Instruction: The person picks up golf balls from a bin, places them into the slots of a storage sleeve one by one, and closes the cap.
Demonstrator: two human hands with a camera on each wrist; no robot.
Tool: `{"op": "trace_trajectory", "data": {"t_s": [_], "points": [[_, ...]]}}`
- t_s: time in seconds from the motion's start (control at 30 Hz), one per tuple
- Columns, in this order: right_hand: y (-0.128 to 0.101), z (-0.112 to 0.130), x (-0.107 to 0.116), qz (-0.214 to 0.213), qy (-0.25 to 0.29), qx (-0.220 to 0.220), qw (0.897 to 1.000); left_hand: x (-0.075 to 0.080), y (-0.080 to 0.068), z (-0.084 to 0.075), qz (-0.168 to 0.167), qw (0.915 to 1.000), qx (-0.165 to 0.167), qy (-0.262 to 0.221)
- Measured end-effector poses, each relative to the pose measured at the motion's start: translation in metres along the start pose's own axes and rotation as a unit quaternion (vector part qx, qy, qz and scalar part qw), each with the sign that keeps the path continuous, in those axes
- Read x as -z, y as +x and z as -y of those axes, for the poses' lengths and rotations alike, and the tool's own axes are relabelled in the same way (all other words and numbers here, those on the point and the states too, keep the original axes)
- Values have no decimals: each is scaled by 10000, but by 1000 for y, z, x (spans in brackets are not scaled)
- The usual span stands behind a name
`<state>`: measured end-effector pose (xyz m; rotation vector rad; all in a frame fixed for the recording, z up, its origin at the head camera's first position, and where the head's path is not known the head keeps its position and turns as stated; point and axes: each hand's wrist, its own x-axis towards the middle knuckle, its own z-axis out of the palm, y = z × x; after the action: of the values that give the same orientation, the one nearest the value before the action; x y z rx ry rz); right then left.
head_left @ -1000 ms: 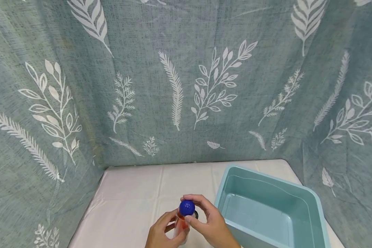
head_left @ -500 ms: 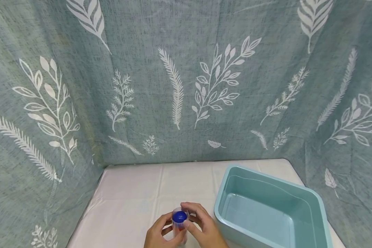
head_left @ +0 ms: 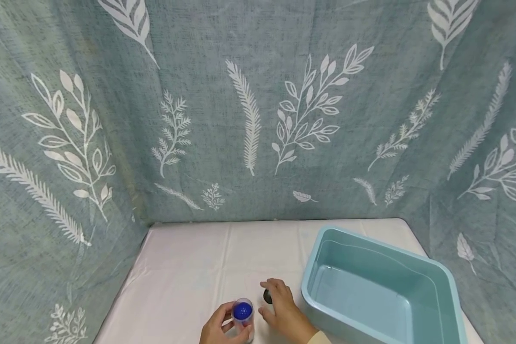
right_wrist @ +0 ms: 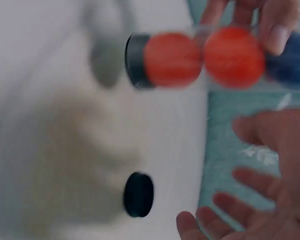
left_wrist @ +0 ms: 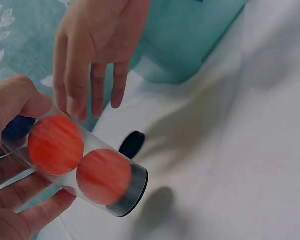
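My left hand [head_left: 219,327] grips a clear plastic tube [left_wrist: 92,172] fitted with a black end cap [left_wrist: 127,192]. Two orange-red balls [left_wrist: 55,145] sit inside it, with a blue ball [head_left: 242,311] at the open top end. To the right of the tube, my right hand [head_left: 284,310] reaches over a loose black cap [right_wrist: 139,195] lying on the white table. In both wrist views the right fingers are spread or relaxed and hold nothing. A small gap separates them from the cap.
A light blue plastic bin [head_left: 357,291] stands on the white-covered table [head_left: 189,267] just right of my right hand. Grey-green leaf-patterned cloth [head_left: 198,143] hangs behind the table and along both sides.
The blue ball has gone down into the tube's top, and my right hand has let go of it. That hand has moved right, over the loose cap; the tube has shifted slightly left.
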<state>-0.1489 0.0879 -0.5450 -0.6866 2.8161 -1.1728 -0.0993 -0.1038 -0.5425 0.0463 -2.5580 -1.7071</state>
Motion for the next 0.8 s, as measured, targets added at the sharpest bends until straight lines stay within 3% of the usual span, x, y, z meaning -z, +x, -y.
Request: {"op": "trace_trajectory", "data": {"t_s": [0.1, 0.23, 0.37, 0.53, 0.8], "points": [[2, -7, -8, 155, -736, 153, 9970, -2, -2, 8, 31, 10000, 84, 32], [4, -14, -13, 210, -1456, 30, 9891, -6, -2, 15, 57, 10000, 67, 20], [3, -21, -15, 286, -1925, 87, 9808, -8, 0, 17, 157, 9999, 59, 11], [2, -31, -22, 285, -2183, 462, 9744, -10, -1, 18, 197, 9997, 154, -35], [7, -40, -33, 143, -2181, 589, 9740, -12, -1, 25, 127, 9999, 49, 24]]}}
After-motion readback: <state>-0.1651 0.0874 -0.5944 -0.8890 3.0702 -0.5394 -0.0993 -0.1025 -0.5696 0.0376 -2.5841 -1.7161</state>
